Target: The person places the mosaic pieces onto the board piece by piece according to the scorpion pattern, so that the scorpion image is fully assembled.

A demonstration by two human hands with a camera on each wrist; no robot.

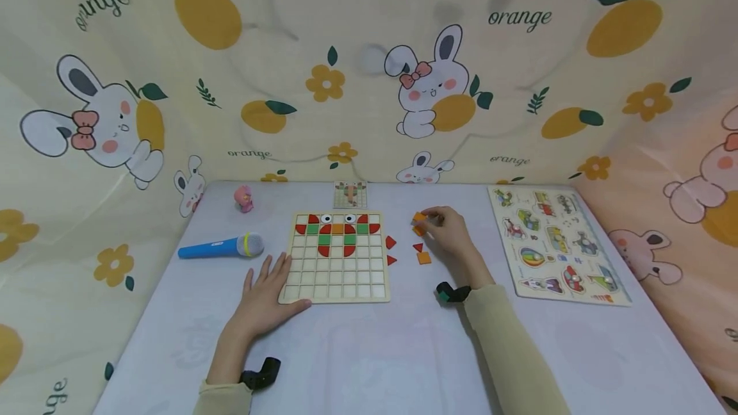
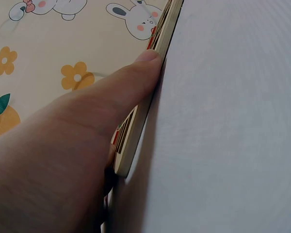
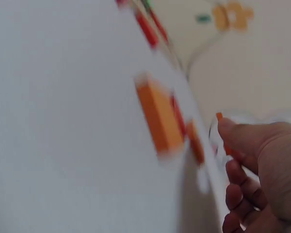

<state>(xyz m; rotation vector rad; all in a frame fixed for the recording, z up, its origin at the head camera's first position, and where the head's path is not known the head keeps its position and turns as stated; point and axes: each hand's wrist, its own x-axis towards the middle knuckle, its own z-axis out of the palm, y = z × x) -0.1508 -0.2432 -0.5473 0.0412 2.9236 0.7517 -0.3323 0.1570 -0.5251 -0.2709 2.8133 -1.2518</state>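
My left hand (image 1: 262, 303) rests spread at the lower left corner of a wooden grid board (image 1: 360, 279), its thumb along the near edge; the left wrist view shows the thumb (image 2: 131, 77) on that edge. Red, green and orange tiles and two eye pieces fill part of the board's upper rows. Right of the board, my right hand (image 1: 452, 234) pinches a small orange tile (image 3: 219, 116) between thumb and fingers, partly hidden by them. Below it lies another orange tile (image 1: 418, 231). An orange square tile (image 1: 424, 258) and a red triangle (image 1: 418, 247) lie nearer me.
Several red pieces (image 1: 391, 243) lie beside the board's right edge. A pattern card (image 1: 350, 195) is behind the board. At left are a blue toy microphone (image 1: 210, 248) and a pink figurine (image 1: 245, 199); at right, a picture puzzle board (image 1: 548, 229).
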